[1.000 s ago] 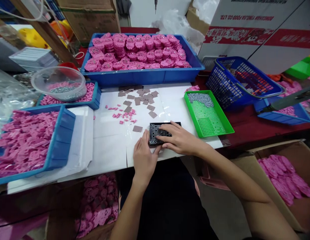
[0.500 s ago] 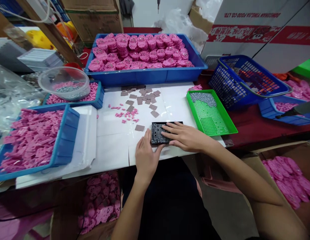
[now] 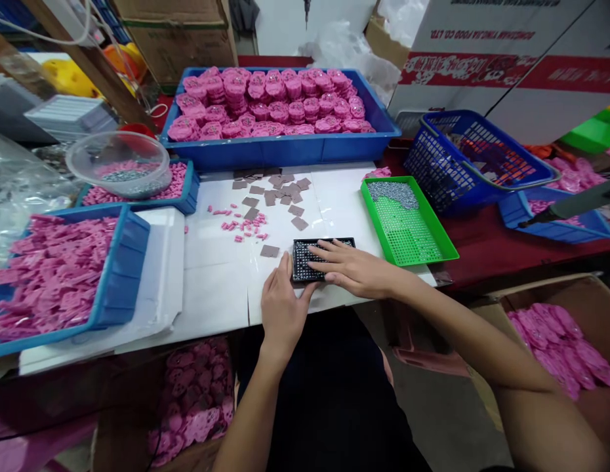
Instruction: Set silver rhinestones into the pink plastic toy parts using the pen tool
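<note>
A small black tray (image 3: 305,257) dotted with tiny silvery studs lies on the white table sheet (image 3: 221,282) near its front edge. My left hand (image 3: 281,307) steadies the tray's left end, thumb against its near edge and fingers flat along its side. My right hand (image 3: 351,267) lies palm-down over the tray's right half, fingers stretched out across the studs. Just left of the tray rests a single brown square (image 3: 269,251). Further back are more brown squares (image 3: 278,191) and a scatter of small pink pieces (image 3: 243,225).
A green perforated tray (image 3: 406,223) with silvery studs stands to the right. Blue bins of pink parts sit at the back (image 3: 280,147) and left (image 3: 121,275). A clear bowl (image 3: 118,164), a blue basket (image 3: 475,160) and cardboard boxes of pink parts (image 3: 561,341) surround the table.
Both hands stay on the black tray. My right fingers have slid slightly leftward over the studs. The view has shifted a little.
</note>
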### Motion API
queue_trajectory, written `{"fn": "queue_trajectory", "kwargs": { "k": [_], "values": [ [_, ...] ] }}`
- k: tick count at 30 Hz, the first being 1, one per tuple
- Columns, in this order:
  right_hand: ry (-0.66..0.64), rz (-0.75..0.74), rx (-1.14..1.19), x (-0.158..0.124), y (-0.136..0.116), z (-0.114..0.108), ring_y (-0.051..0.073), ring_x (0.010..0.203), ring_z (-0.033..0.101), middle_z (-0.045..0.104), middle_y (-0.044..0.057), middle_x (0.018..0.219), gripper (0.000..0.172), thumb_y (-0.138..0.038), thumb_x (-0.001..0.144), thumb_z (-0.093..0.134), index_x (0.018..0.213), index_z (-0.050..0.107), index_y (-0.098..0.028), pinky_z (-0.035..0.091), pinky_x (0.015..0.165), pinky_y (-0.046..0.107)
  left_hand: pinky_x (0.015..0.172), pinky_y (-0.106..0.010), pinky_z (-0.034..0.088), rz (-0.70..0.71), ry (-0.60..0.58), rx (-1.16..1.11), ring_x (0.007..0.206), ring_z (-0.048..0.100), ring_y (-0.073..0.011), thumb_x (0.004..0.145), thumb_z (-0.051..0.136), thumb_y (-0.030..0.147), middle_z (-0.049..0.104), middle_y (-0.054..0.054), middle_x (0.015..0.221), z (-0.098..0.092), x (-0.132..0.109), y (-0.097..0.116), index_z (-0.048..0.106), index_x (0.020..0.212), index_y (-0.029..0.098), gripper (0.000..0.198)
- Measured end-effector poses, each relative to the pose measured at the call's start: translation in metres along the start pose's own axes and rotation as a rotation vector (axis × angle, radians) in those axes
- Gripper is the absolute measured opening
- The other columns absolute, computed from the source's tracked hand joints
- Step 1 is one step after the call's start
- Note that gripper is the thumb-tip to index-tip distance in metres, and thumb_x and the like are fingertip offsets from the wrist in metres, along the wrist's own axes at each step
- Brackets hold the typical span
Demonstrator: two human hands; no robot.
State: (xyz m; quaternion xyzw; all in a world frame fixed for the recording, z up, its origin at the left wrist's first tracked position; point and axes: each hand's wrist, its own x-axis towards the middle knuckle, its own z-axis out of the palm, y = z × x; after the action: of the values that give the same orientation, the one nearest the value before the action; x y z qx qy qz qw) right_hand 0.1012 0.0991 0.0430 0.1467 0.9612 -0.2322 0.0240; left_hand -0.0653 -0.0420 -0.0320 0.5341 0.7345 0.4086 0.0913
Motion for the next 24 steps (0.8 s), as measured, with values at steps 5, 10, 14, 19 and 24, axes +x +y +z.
{"fn": "queue_trajectory", "kwargs": {
  "k": [5,10,14,19,24],
  "values": [
    [0.019,-0.028,0.03,0.015,-0.019,0.015,0.031,0.163,0.017,0.029,0.013,0.171,0.062,-0.054,0.106,0.04,0.157,0.046,-0.02,0.01,0.134,0.06,0.116,-0.049,0.047,0.026,-0.039,-0.016,0.137,0.058,-0.0332,0.096,0.066,0.053,0.059,-0.019,0.151,0.0,-0.001,-0.004,0.026,0.162,0.018,0.085],
    [-0.028,-0.041,0.05,0.005,-0.008,-0.001,0.028,0.162,0.026,0.036,0.009,0.169,0.048,-0.047,0.107,0.042,0.146,0.06,-0.025,0.017,0.133,0.059,0.116,-0.051,0.047,-0.013,-0.024,0.0,0.137,0.059,-0.033,0.096,0.067,0.051,0.06,-0.016,0.15,0.001,0.0,0.0,0.025,0.162,0.02,0.084],
    [0.035,-0.005,0.074,0.007,-0.009,0.002,0.027,0.162,0.024,0.033,0.007,0.17,0.049,-0.046,0.106,0.045,0.15,0.056,-0.027,0.017,0.134,0.057,0.116,-0.051,0.047,-0.004,-0.017,-0.003,0.136,0.06,-0.0317,0.095,0.069,0.046,0.06,-0.017,0.15,0.001,0.001,0.001,0.024,0.162,0.02,0.084],
    [-0.029,-0.084,0.029,0.012,-0.013,0.006,0.031,0.161,0.025,0.031,0.012,0.17,0.056,-0.049,0.105,0.048,0.155,0.05,-0.024,0.013,0.133,0.06,0.115,-0.05,0.048,0.002,-0.035,-0.001,0.136,0.06,-0.0324,0.094,0.072,0.042,0.059,-0.018,0.15,-0.002,0.002,0.001,0.026,0.161,0.019,0.084],
    [-0.036,-0.106,0.028,0.001,0.007,-0.011,0.028,0.16,0.031,0.037,0.004,0.168,0.044,-0.045,0.104,0.052,0.145,0.061,-0.031,0.02,0.133,0.059,0.115,-0.052,0.048,-0.001,-0.011,-0.005,0.136,0.061,-0.0331,0.095,0.07,0.048,0.062,-0.016,0.148,-0.002,0.002,0.004,0.024,0.161,0.021,0.085]
  ]
}}
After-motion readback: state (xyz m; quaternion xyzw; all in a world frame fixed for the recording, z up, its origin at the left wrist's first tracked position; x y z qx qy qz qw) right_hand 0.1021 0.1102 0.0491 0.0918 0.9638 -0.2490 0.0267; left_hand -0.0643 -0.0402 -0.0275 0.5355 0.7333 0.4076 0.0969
